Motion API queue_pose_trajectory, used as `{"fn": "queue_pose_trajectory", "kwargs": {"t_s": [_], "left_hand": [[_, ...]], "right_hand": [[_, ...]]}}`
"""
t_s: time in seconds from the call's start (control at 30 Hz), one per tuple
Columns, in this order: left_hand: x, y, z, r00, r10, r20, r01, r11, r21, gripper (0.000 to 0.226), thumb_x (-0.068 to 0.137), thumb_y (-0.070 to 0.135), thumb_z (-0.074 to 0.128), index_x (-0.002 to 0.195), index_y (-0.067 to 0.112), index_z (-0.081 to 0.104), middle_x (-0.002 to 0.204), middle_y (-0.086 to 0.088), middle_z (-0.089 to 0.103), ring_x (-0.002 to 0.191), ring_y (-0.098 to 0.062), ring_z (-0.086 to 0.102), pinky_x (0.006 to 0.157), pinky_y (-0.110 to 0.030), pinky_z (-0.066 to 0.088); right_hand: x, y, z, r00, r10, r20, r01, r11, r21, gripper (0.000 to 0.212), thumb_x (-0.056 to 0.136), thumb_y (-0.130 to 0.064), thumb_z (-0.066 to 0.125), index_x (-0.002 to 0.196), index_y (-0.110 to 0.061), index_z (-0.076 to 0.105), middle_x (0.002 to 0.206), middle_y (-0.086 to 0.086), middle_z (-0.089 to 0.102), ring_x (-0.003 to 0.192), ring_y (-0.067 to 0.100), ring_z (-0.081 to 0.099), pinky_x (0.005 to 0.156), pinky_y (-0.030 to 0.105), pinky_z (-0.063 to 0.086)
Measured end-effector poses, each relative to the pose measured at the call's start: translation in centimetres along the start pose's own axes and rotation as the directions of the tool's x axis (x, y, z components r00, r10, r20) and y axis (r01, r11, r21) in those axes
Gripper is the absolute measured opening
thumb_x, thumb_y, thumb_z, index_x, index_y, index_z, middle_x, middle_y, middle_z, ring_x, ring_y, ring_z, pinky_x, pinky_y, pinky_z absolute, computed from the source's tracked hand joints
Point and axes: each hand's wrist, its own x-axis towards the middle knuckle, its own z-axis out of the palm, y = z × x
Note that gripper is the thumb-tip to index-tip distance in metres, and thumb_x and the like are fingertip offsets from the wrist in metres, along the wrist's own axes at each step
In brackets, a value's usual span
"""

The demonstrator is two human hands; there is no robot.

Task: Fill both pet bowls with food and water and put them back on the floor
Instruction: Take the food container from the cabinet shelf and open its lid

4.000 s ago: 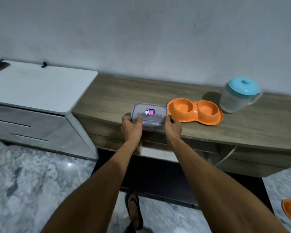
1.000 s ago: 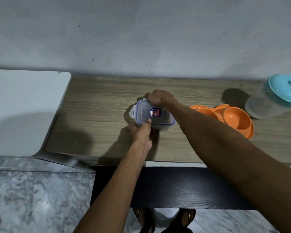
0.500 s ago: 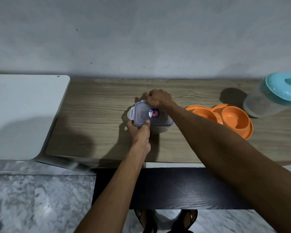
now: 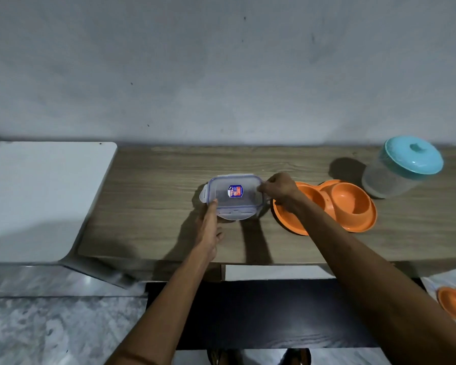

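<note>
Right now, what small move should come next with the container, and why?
Probably unclip the right-end latch: the right hand pinches that end of the clear container, whose lid is on; the left hand steadies it, and the orange double bowl beside it looks empty.

Free countertop (image 4: pixel 156 185) left; bowl (image 4: pixel 353 204), jug (image 4: pixel 395 177) right

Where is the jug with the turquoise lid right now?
In the head view, the jug stands at the right end of the wooden counter, just behind the orange double bowl.

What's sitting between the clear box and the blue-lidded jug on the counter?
The orange double bowl, head view; the right hand, gripping the box, covers one end.
</note>
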Motion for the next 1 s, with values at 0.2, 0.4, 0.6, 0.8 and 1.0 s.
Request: {"fn": "queue_pose_trajectory", "kwargs": {"t_s": [0.2, 0.4, 0.6, 0.8, 1.0], "left_hand": [[-1.0, 0.6, 0.2, 0.999, 0.043, -0.002, -0.043, 0.999, 0.011, 0.062, 0.100, 0.055, 0.030, 0.150, 0.020, 0.034, 0.150, -0.016, 0.041, 0.134, -0.031, 0.043, 0.112, -0.048, 0.036], [-0.3, 1.4, -0.5, 0.936, 0.342, -0.085, -0.302, 0.903, 0.307, 0.023, 0.102, 0.026, 0.046, 0.121, 0.030, 0.058, 0.088, 0.004, 0.061, 0.072, -0.007, 0.052, 0.064, -0.020, 0.042], [1.6, 2.0, -0.8, 0.905, 0.422, -0.053, -0.338, 0.789, 0.513, 0.031, 0.095, 0.005, 0.055, 0.124, 0.010, 0.065, 0.105, -0.005, 0.071, 0.093, -0.020, 0.065, 0.087, -0.032, 0.054], [3.1, 1.3, -0.6, 0.887, 0.447, -0.118, -0.348, 0.813, 0.467, 0.039, 0.094, 0.009, 0.060, 0.133, 0.016, 0.061, 0.111, -0.005, 0.074, 0.095, -0.020, 0.068, 0.093, -0.039, 0.055], [4.1, 0.6, -0.8, 0.874, 0.473, -0.114, -0.376, 0.806, 0.457, 0.040, 0.093, 0.010, 0.060, 0.131, 0.019, 0.063, 0.102, -0.003, 0.076, 0.092, -0.022, 0.070, 0.091, -0.041, 0.056]], "right_hand": [[-1.7, -2.9, -0.7, 0.998, -0.003, 0.056, -0.017, 0.933, 0.359, 0.009, 0.087, 0.002, 0.064, 0.095, 0.002, 0.059, 0.084, 0.019, 0.058, 0.076, 0.031, 0.061, 0.068, 0.046, 0.059], [-0.1, -5.2, -2.2, 1.000, -0.004, -0.023, 0.015, 0.861, 0.509, 0.017, 0.085, 0.011, 0.059, 0.078, -0.004, 0.055, 0.073, 0.014, 0.053, 0.065, 0.026, 0.057, 0.053, 0.037, 0.056], [5.4, -6.4, -2.4, 0.995, 0.060, -0.083, -0.005, 0.833, 0.553, 0.024, 0.086, 0.008, 0.062, 0.070, -0.007, 0.053, 0.074, 0.014, 0.057, 0.064, 0.027, 0.061, 0.053, 0.039, 0.055], [10.2, -5.3, 0.9, 0.990, 0.121, -0.073, -0.069, 0.865, 0.497, 0.023, 0.082, 0.010, 0.062, 0.069, -0.008, 0.055, 0.087, 0.018, 0.061, 0.090, 0.036, 0.065, 0.069, 0.052, 0.059], [12.5, -2.9, 3.5, 0.983, 0.161, -0.087, -0.120, 0.927, 0.355, 0.006, 0.082, 0.002, 0.063, 0.077, -0.001, 0.063, 0.085, 0.020, 0.063, 0.080, 0.037, 0.066, 0.064, 0.052, 0.059]]}}
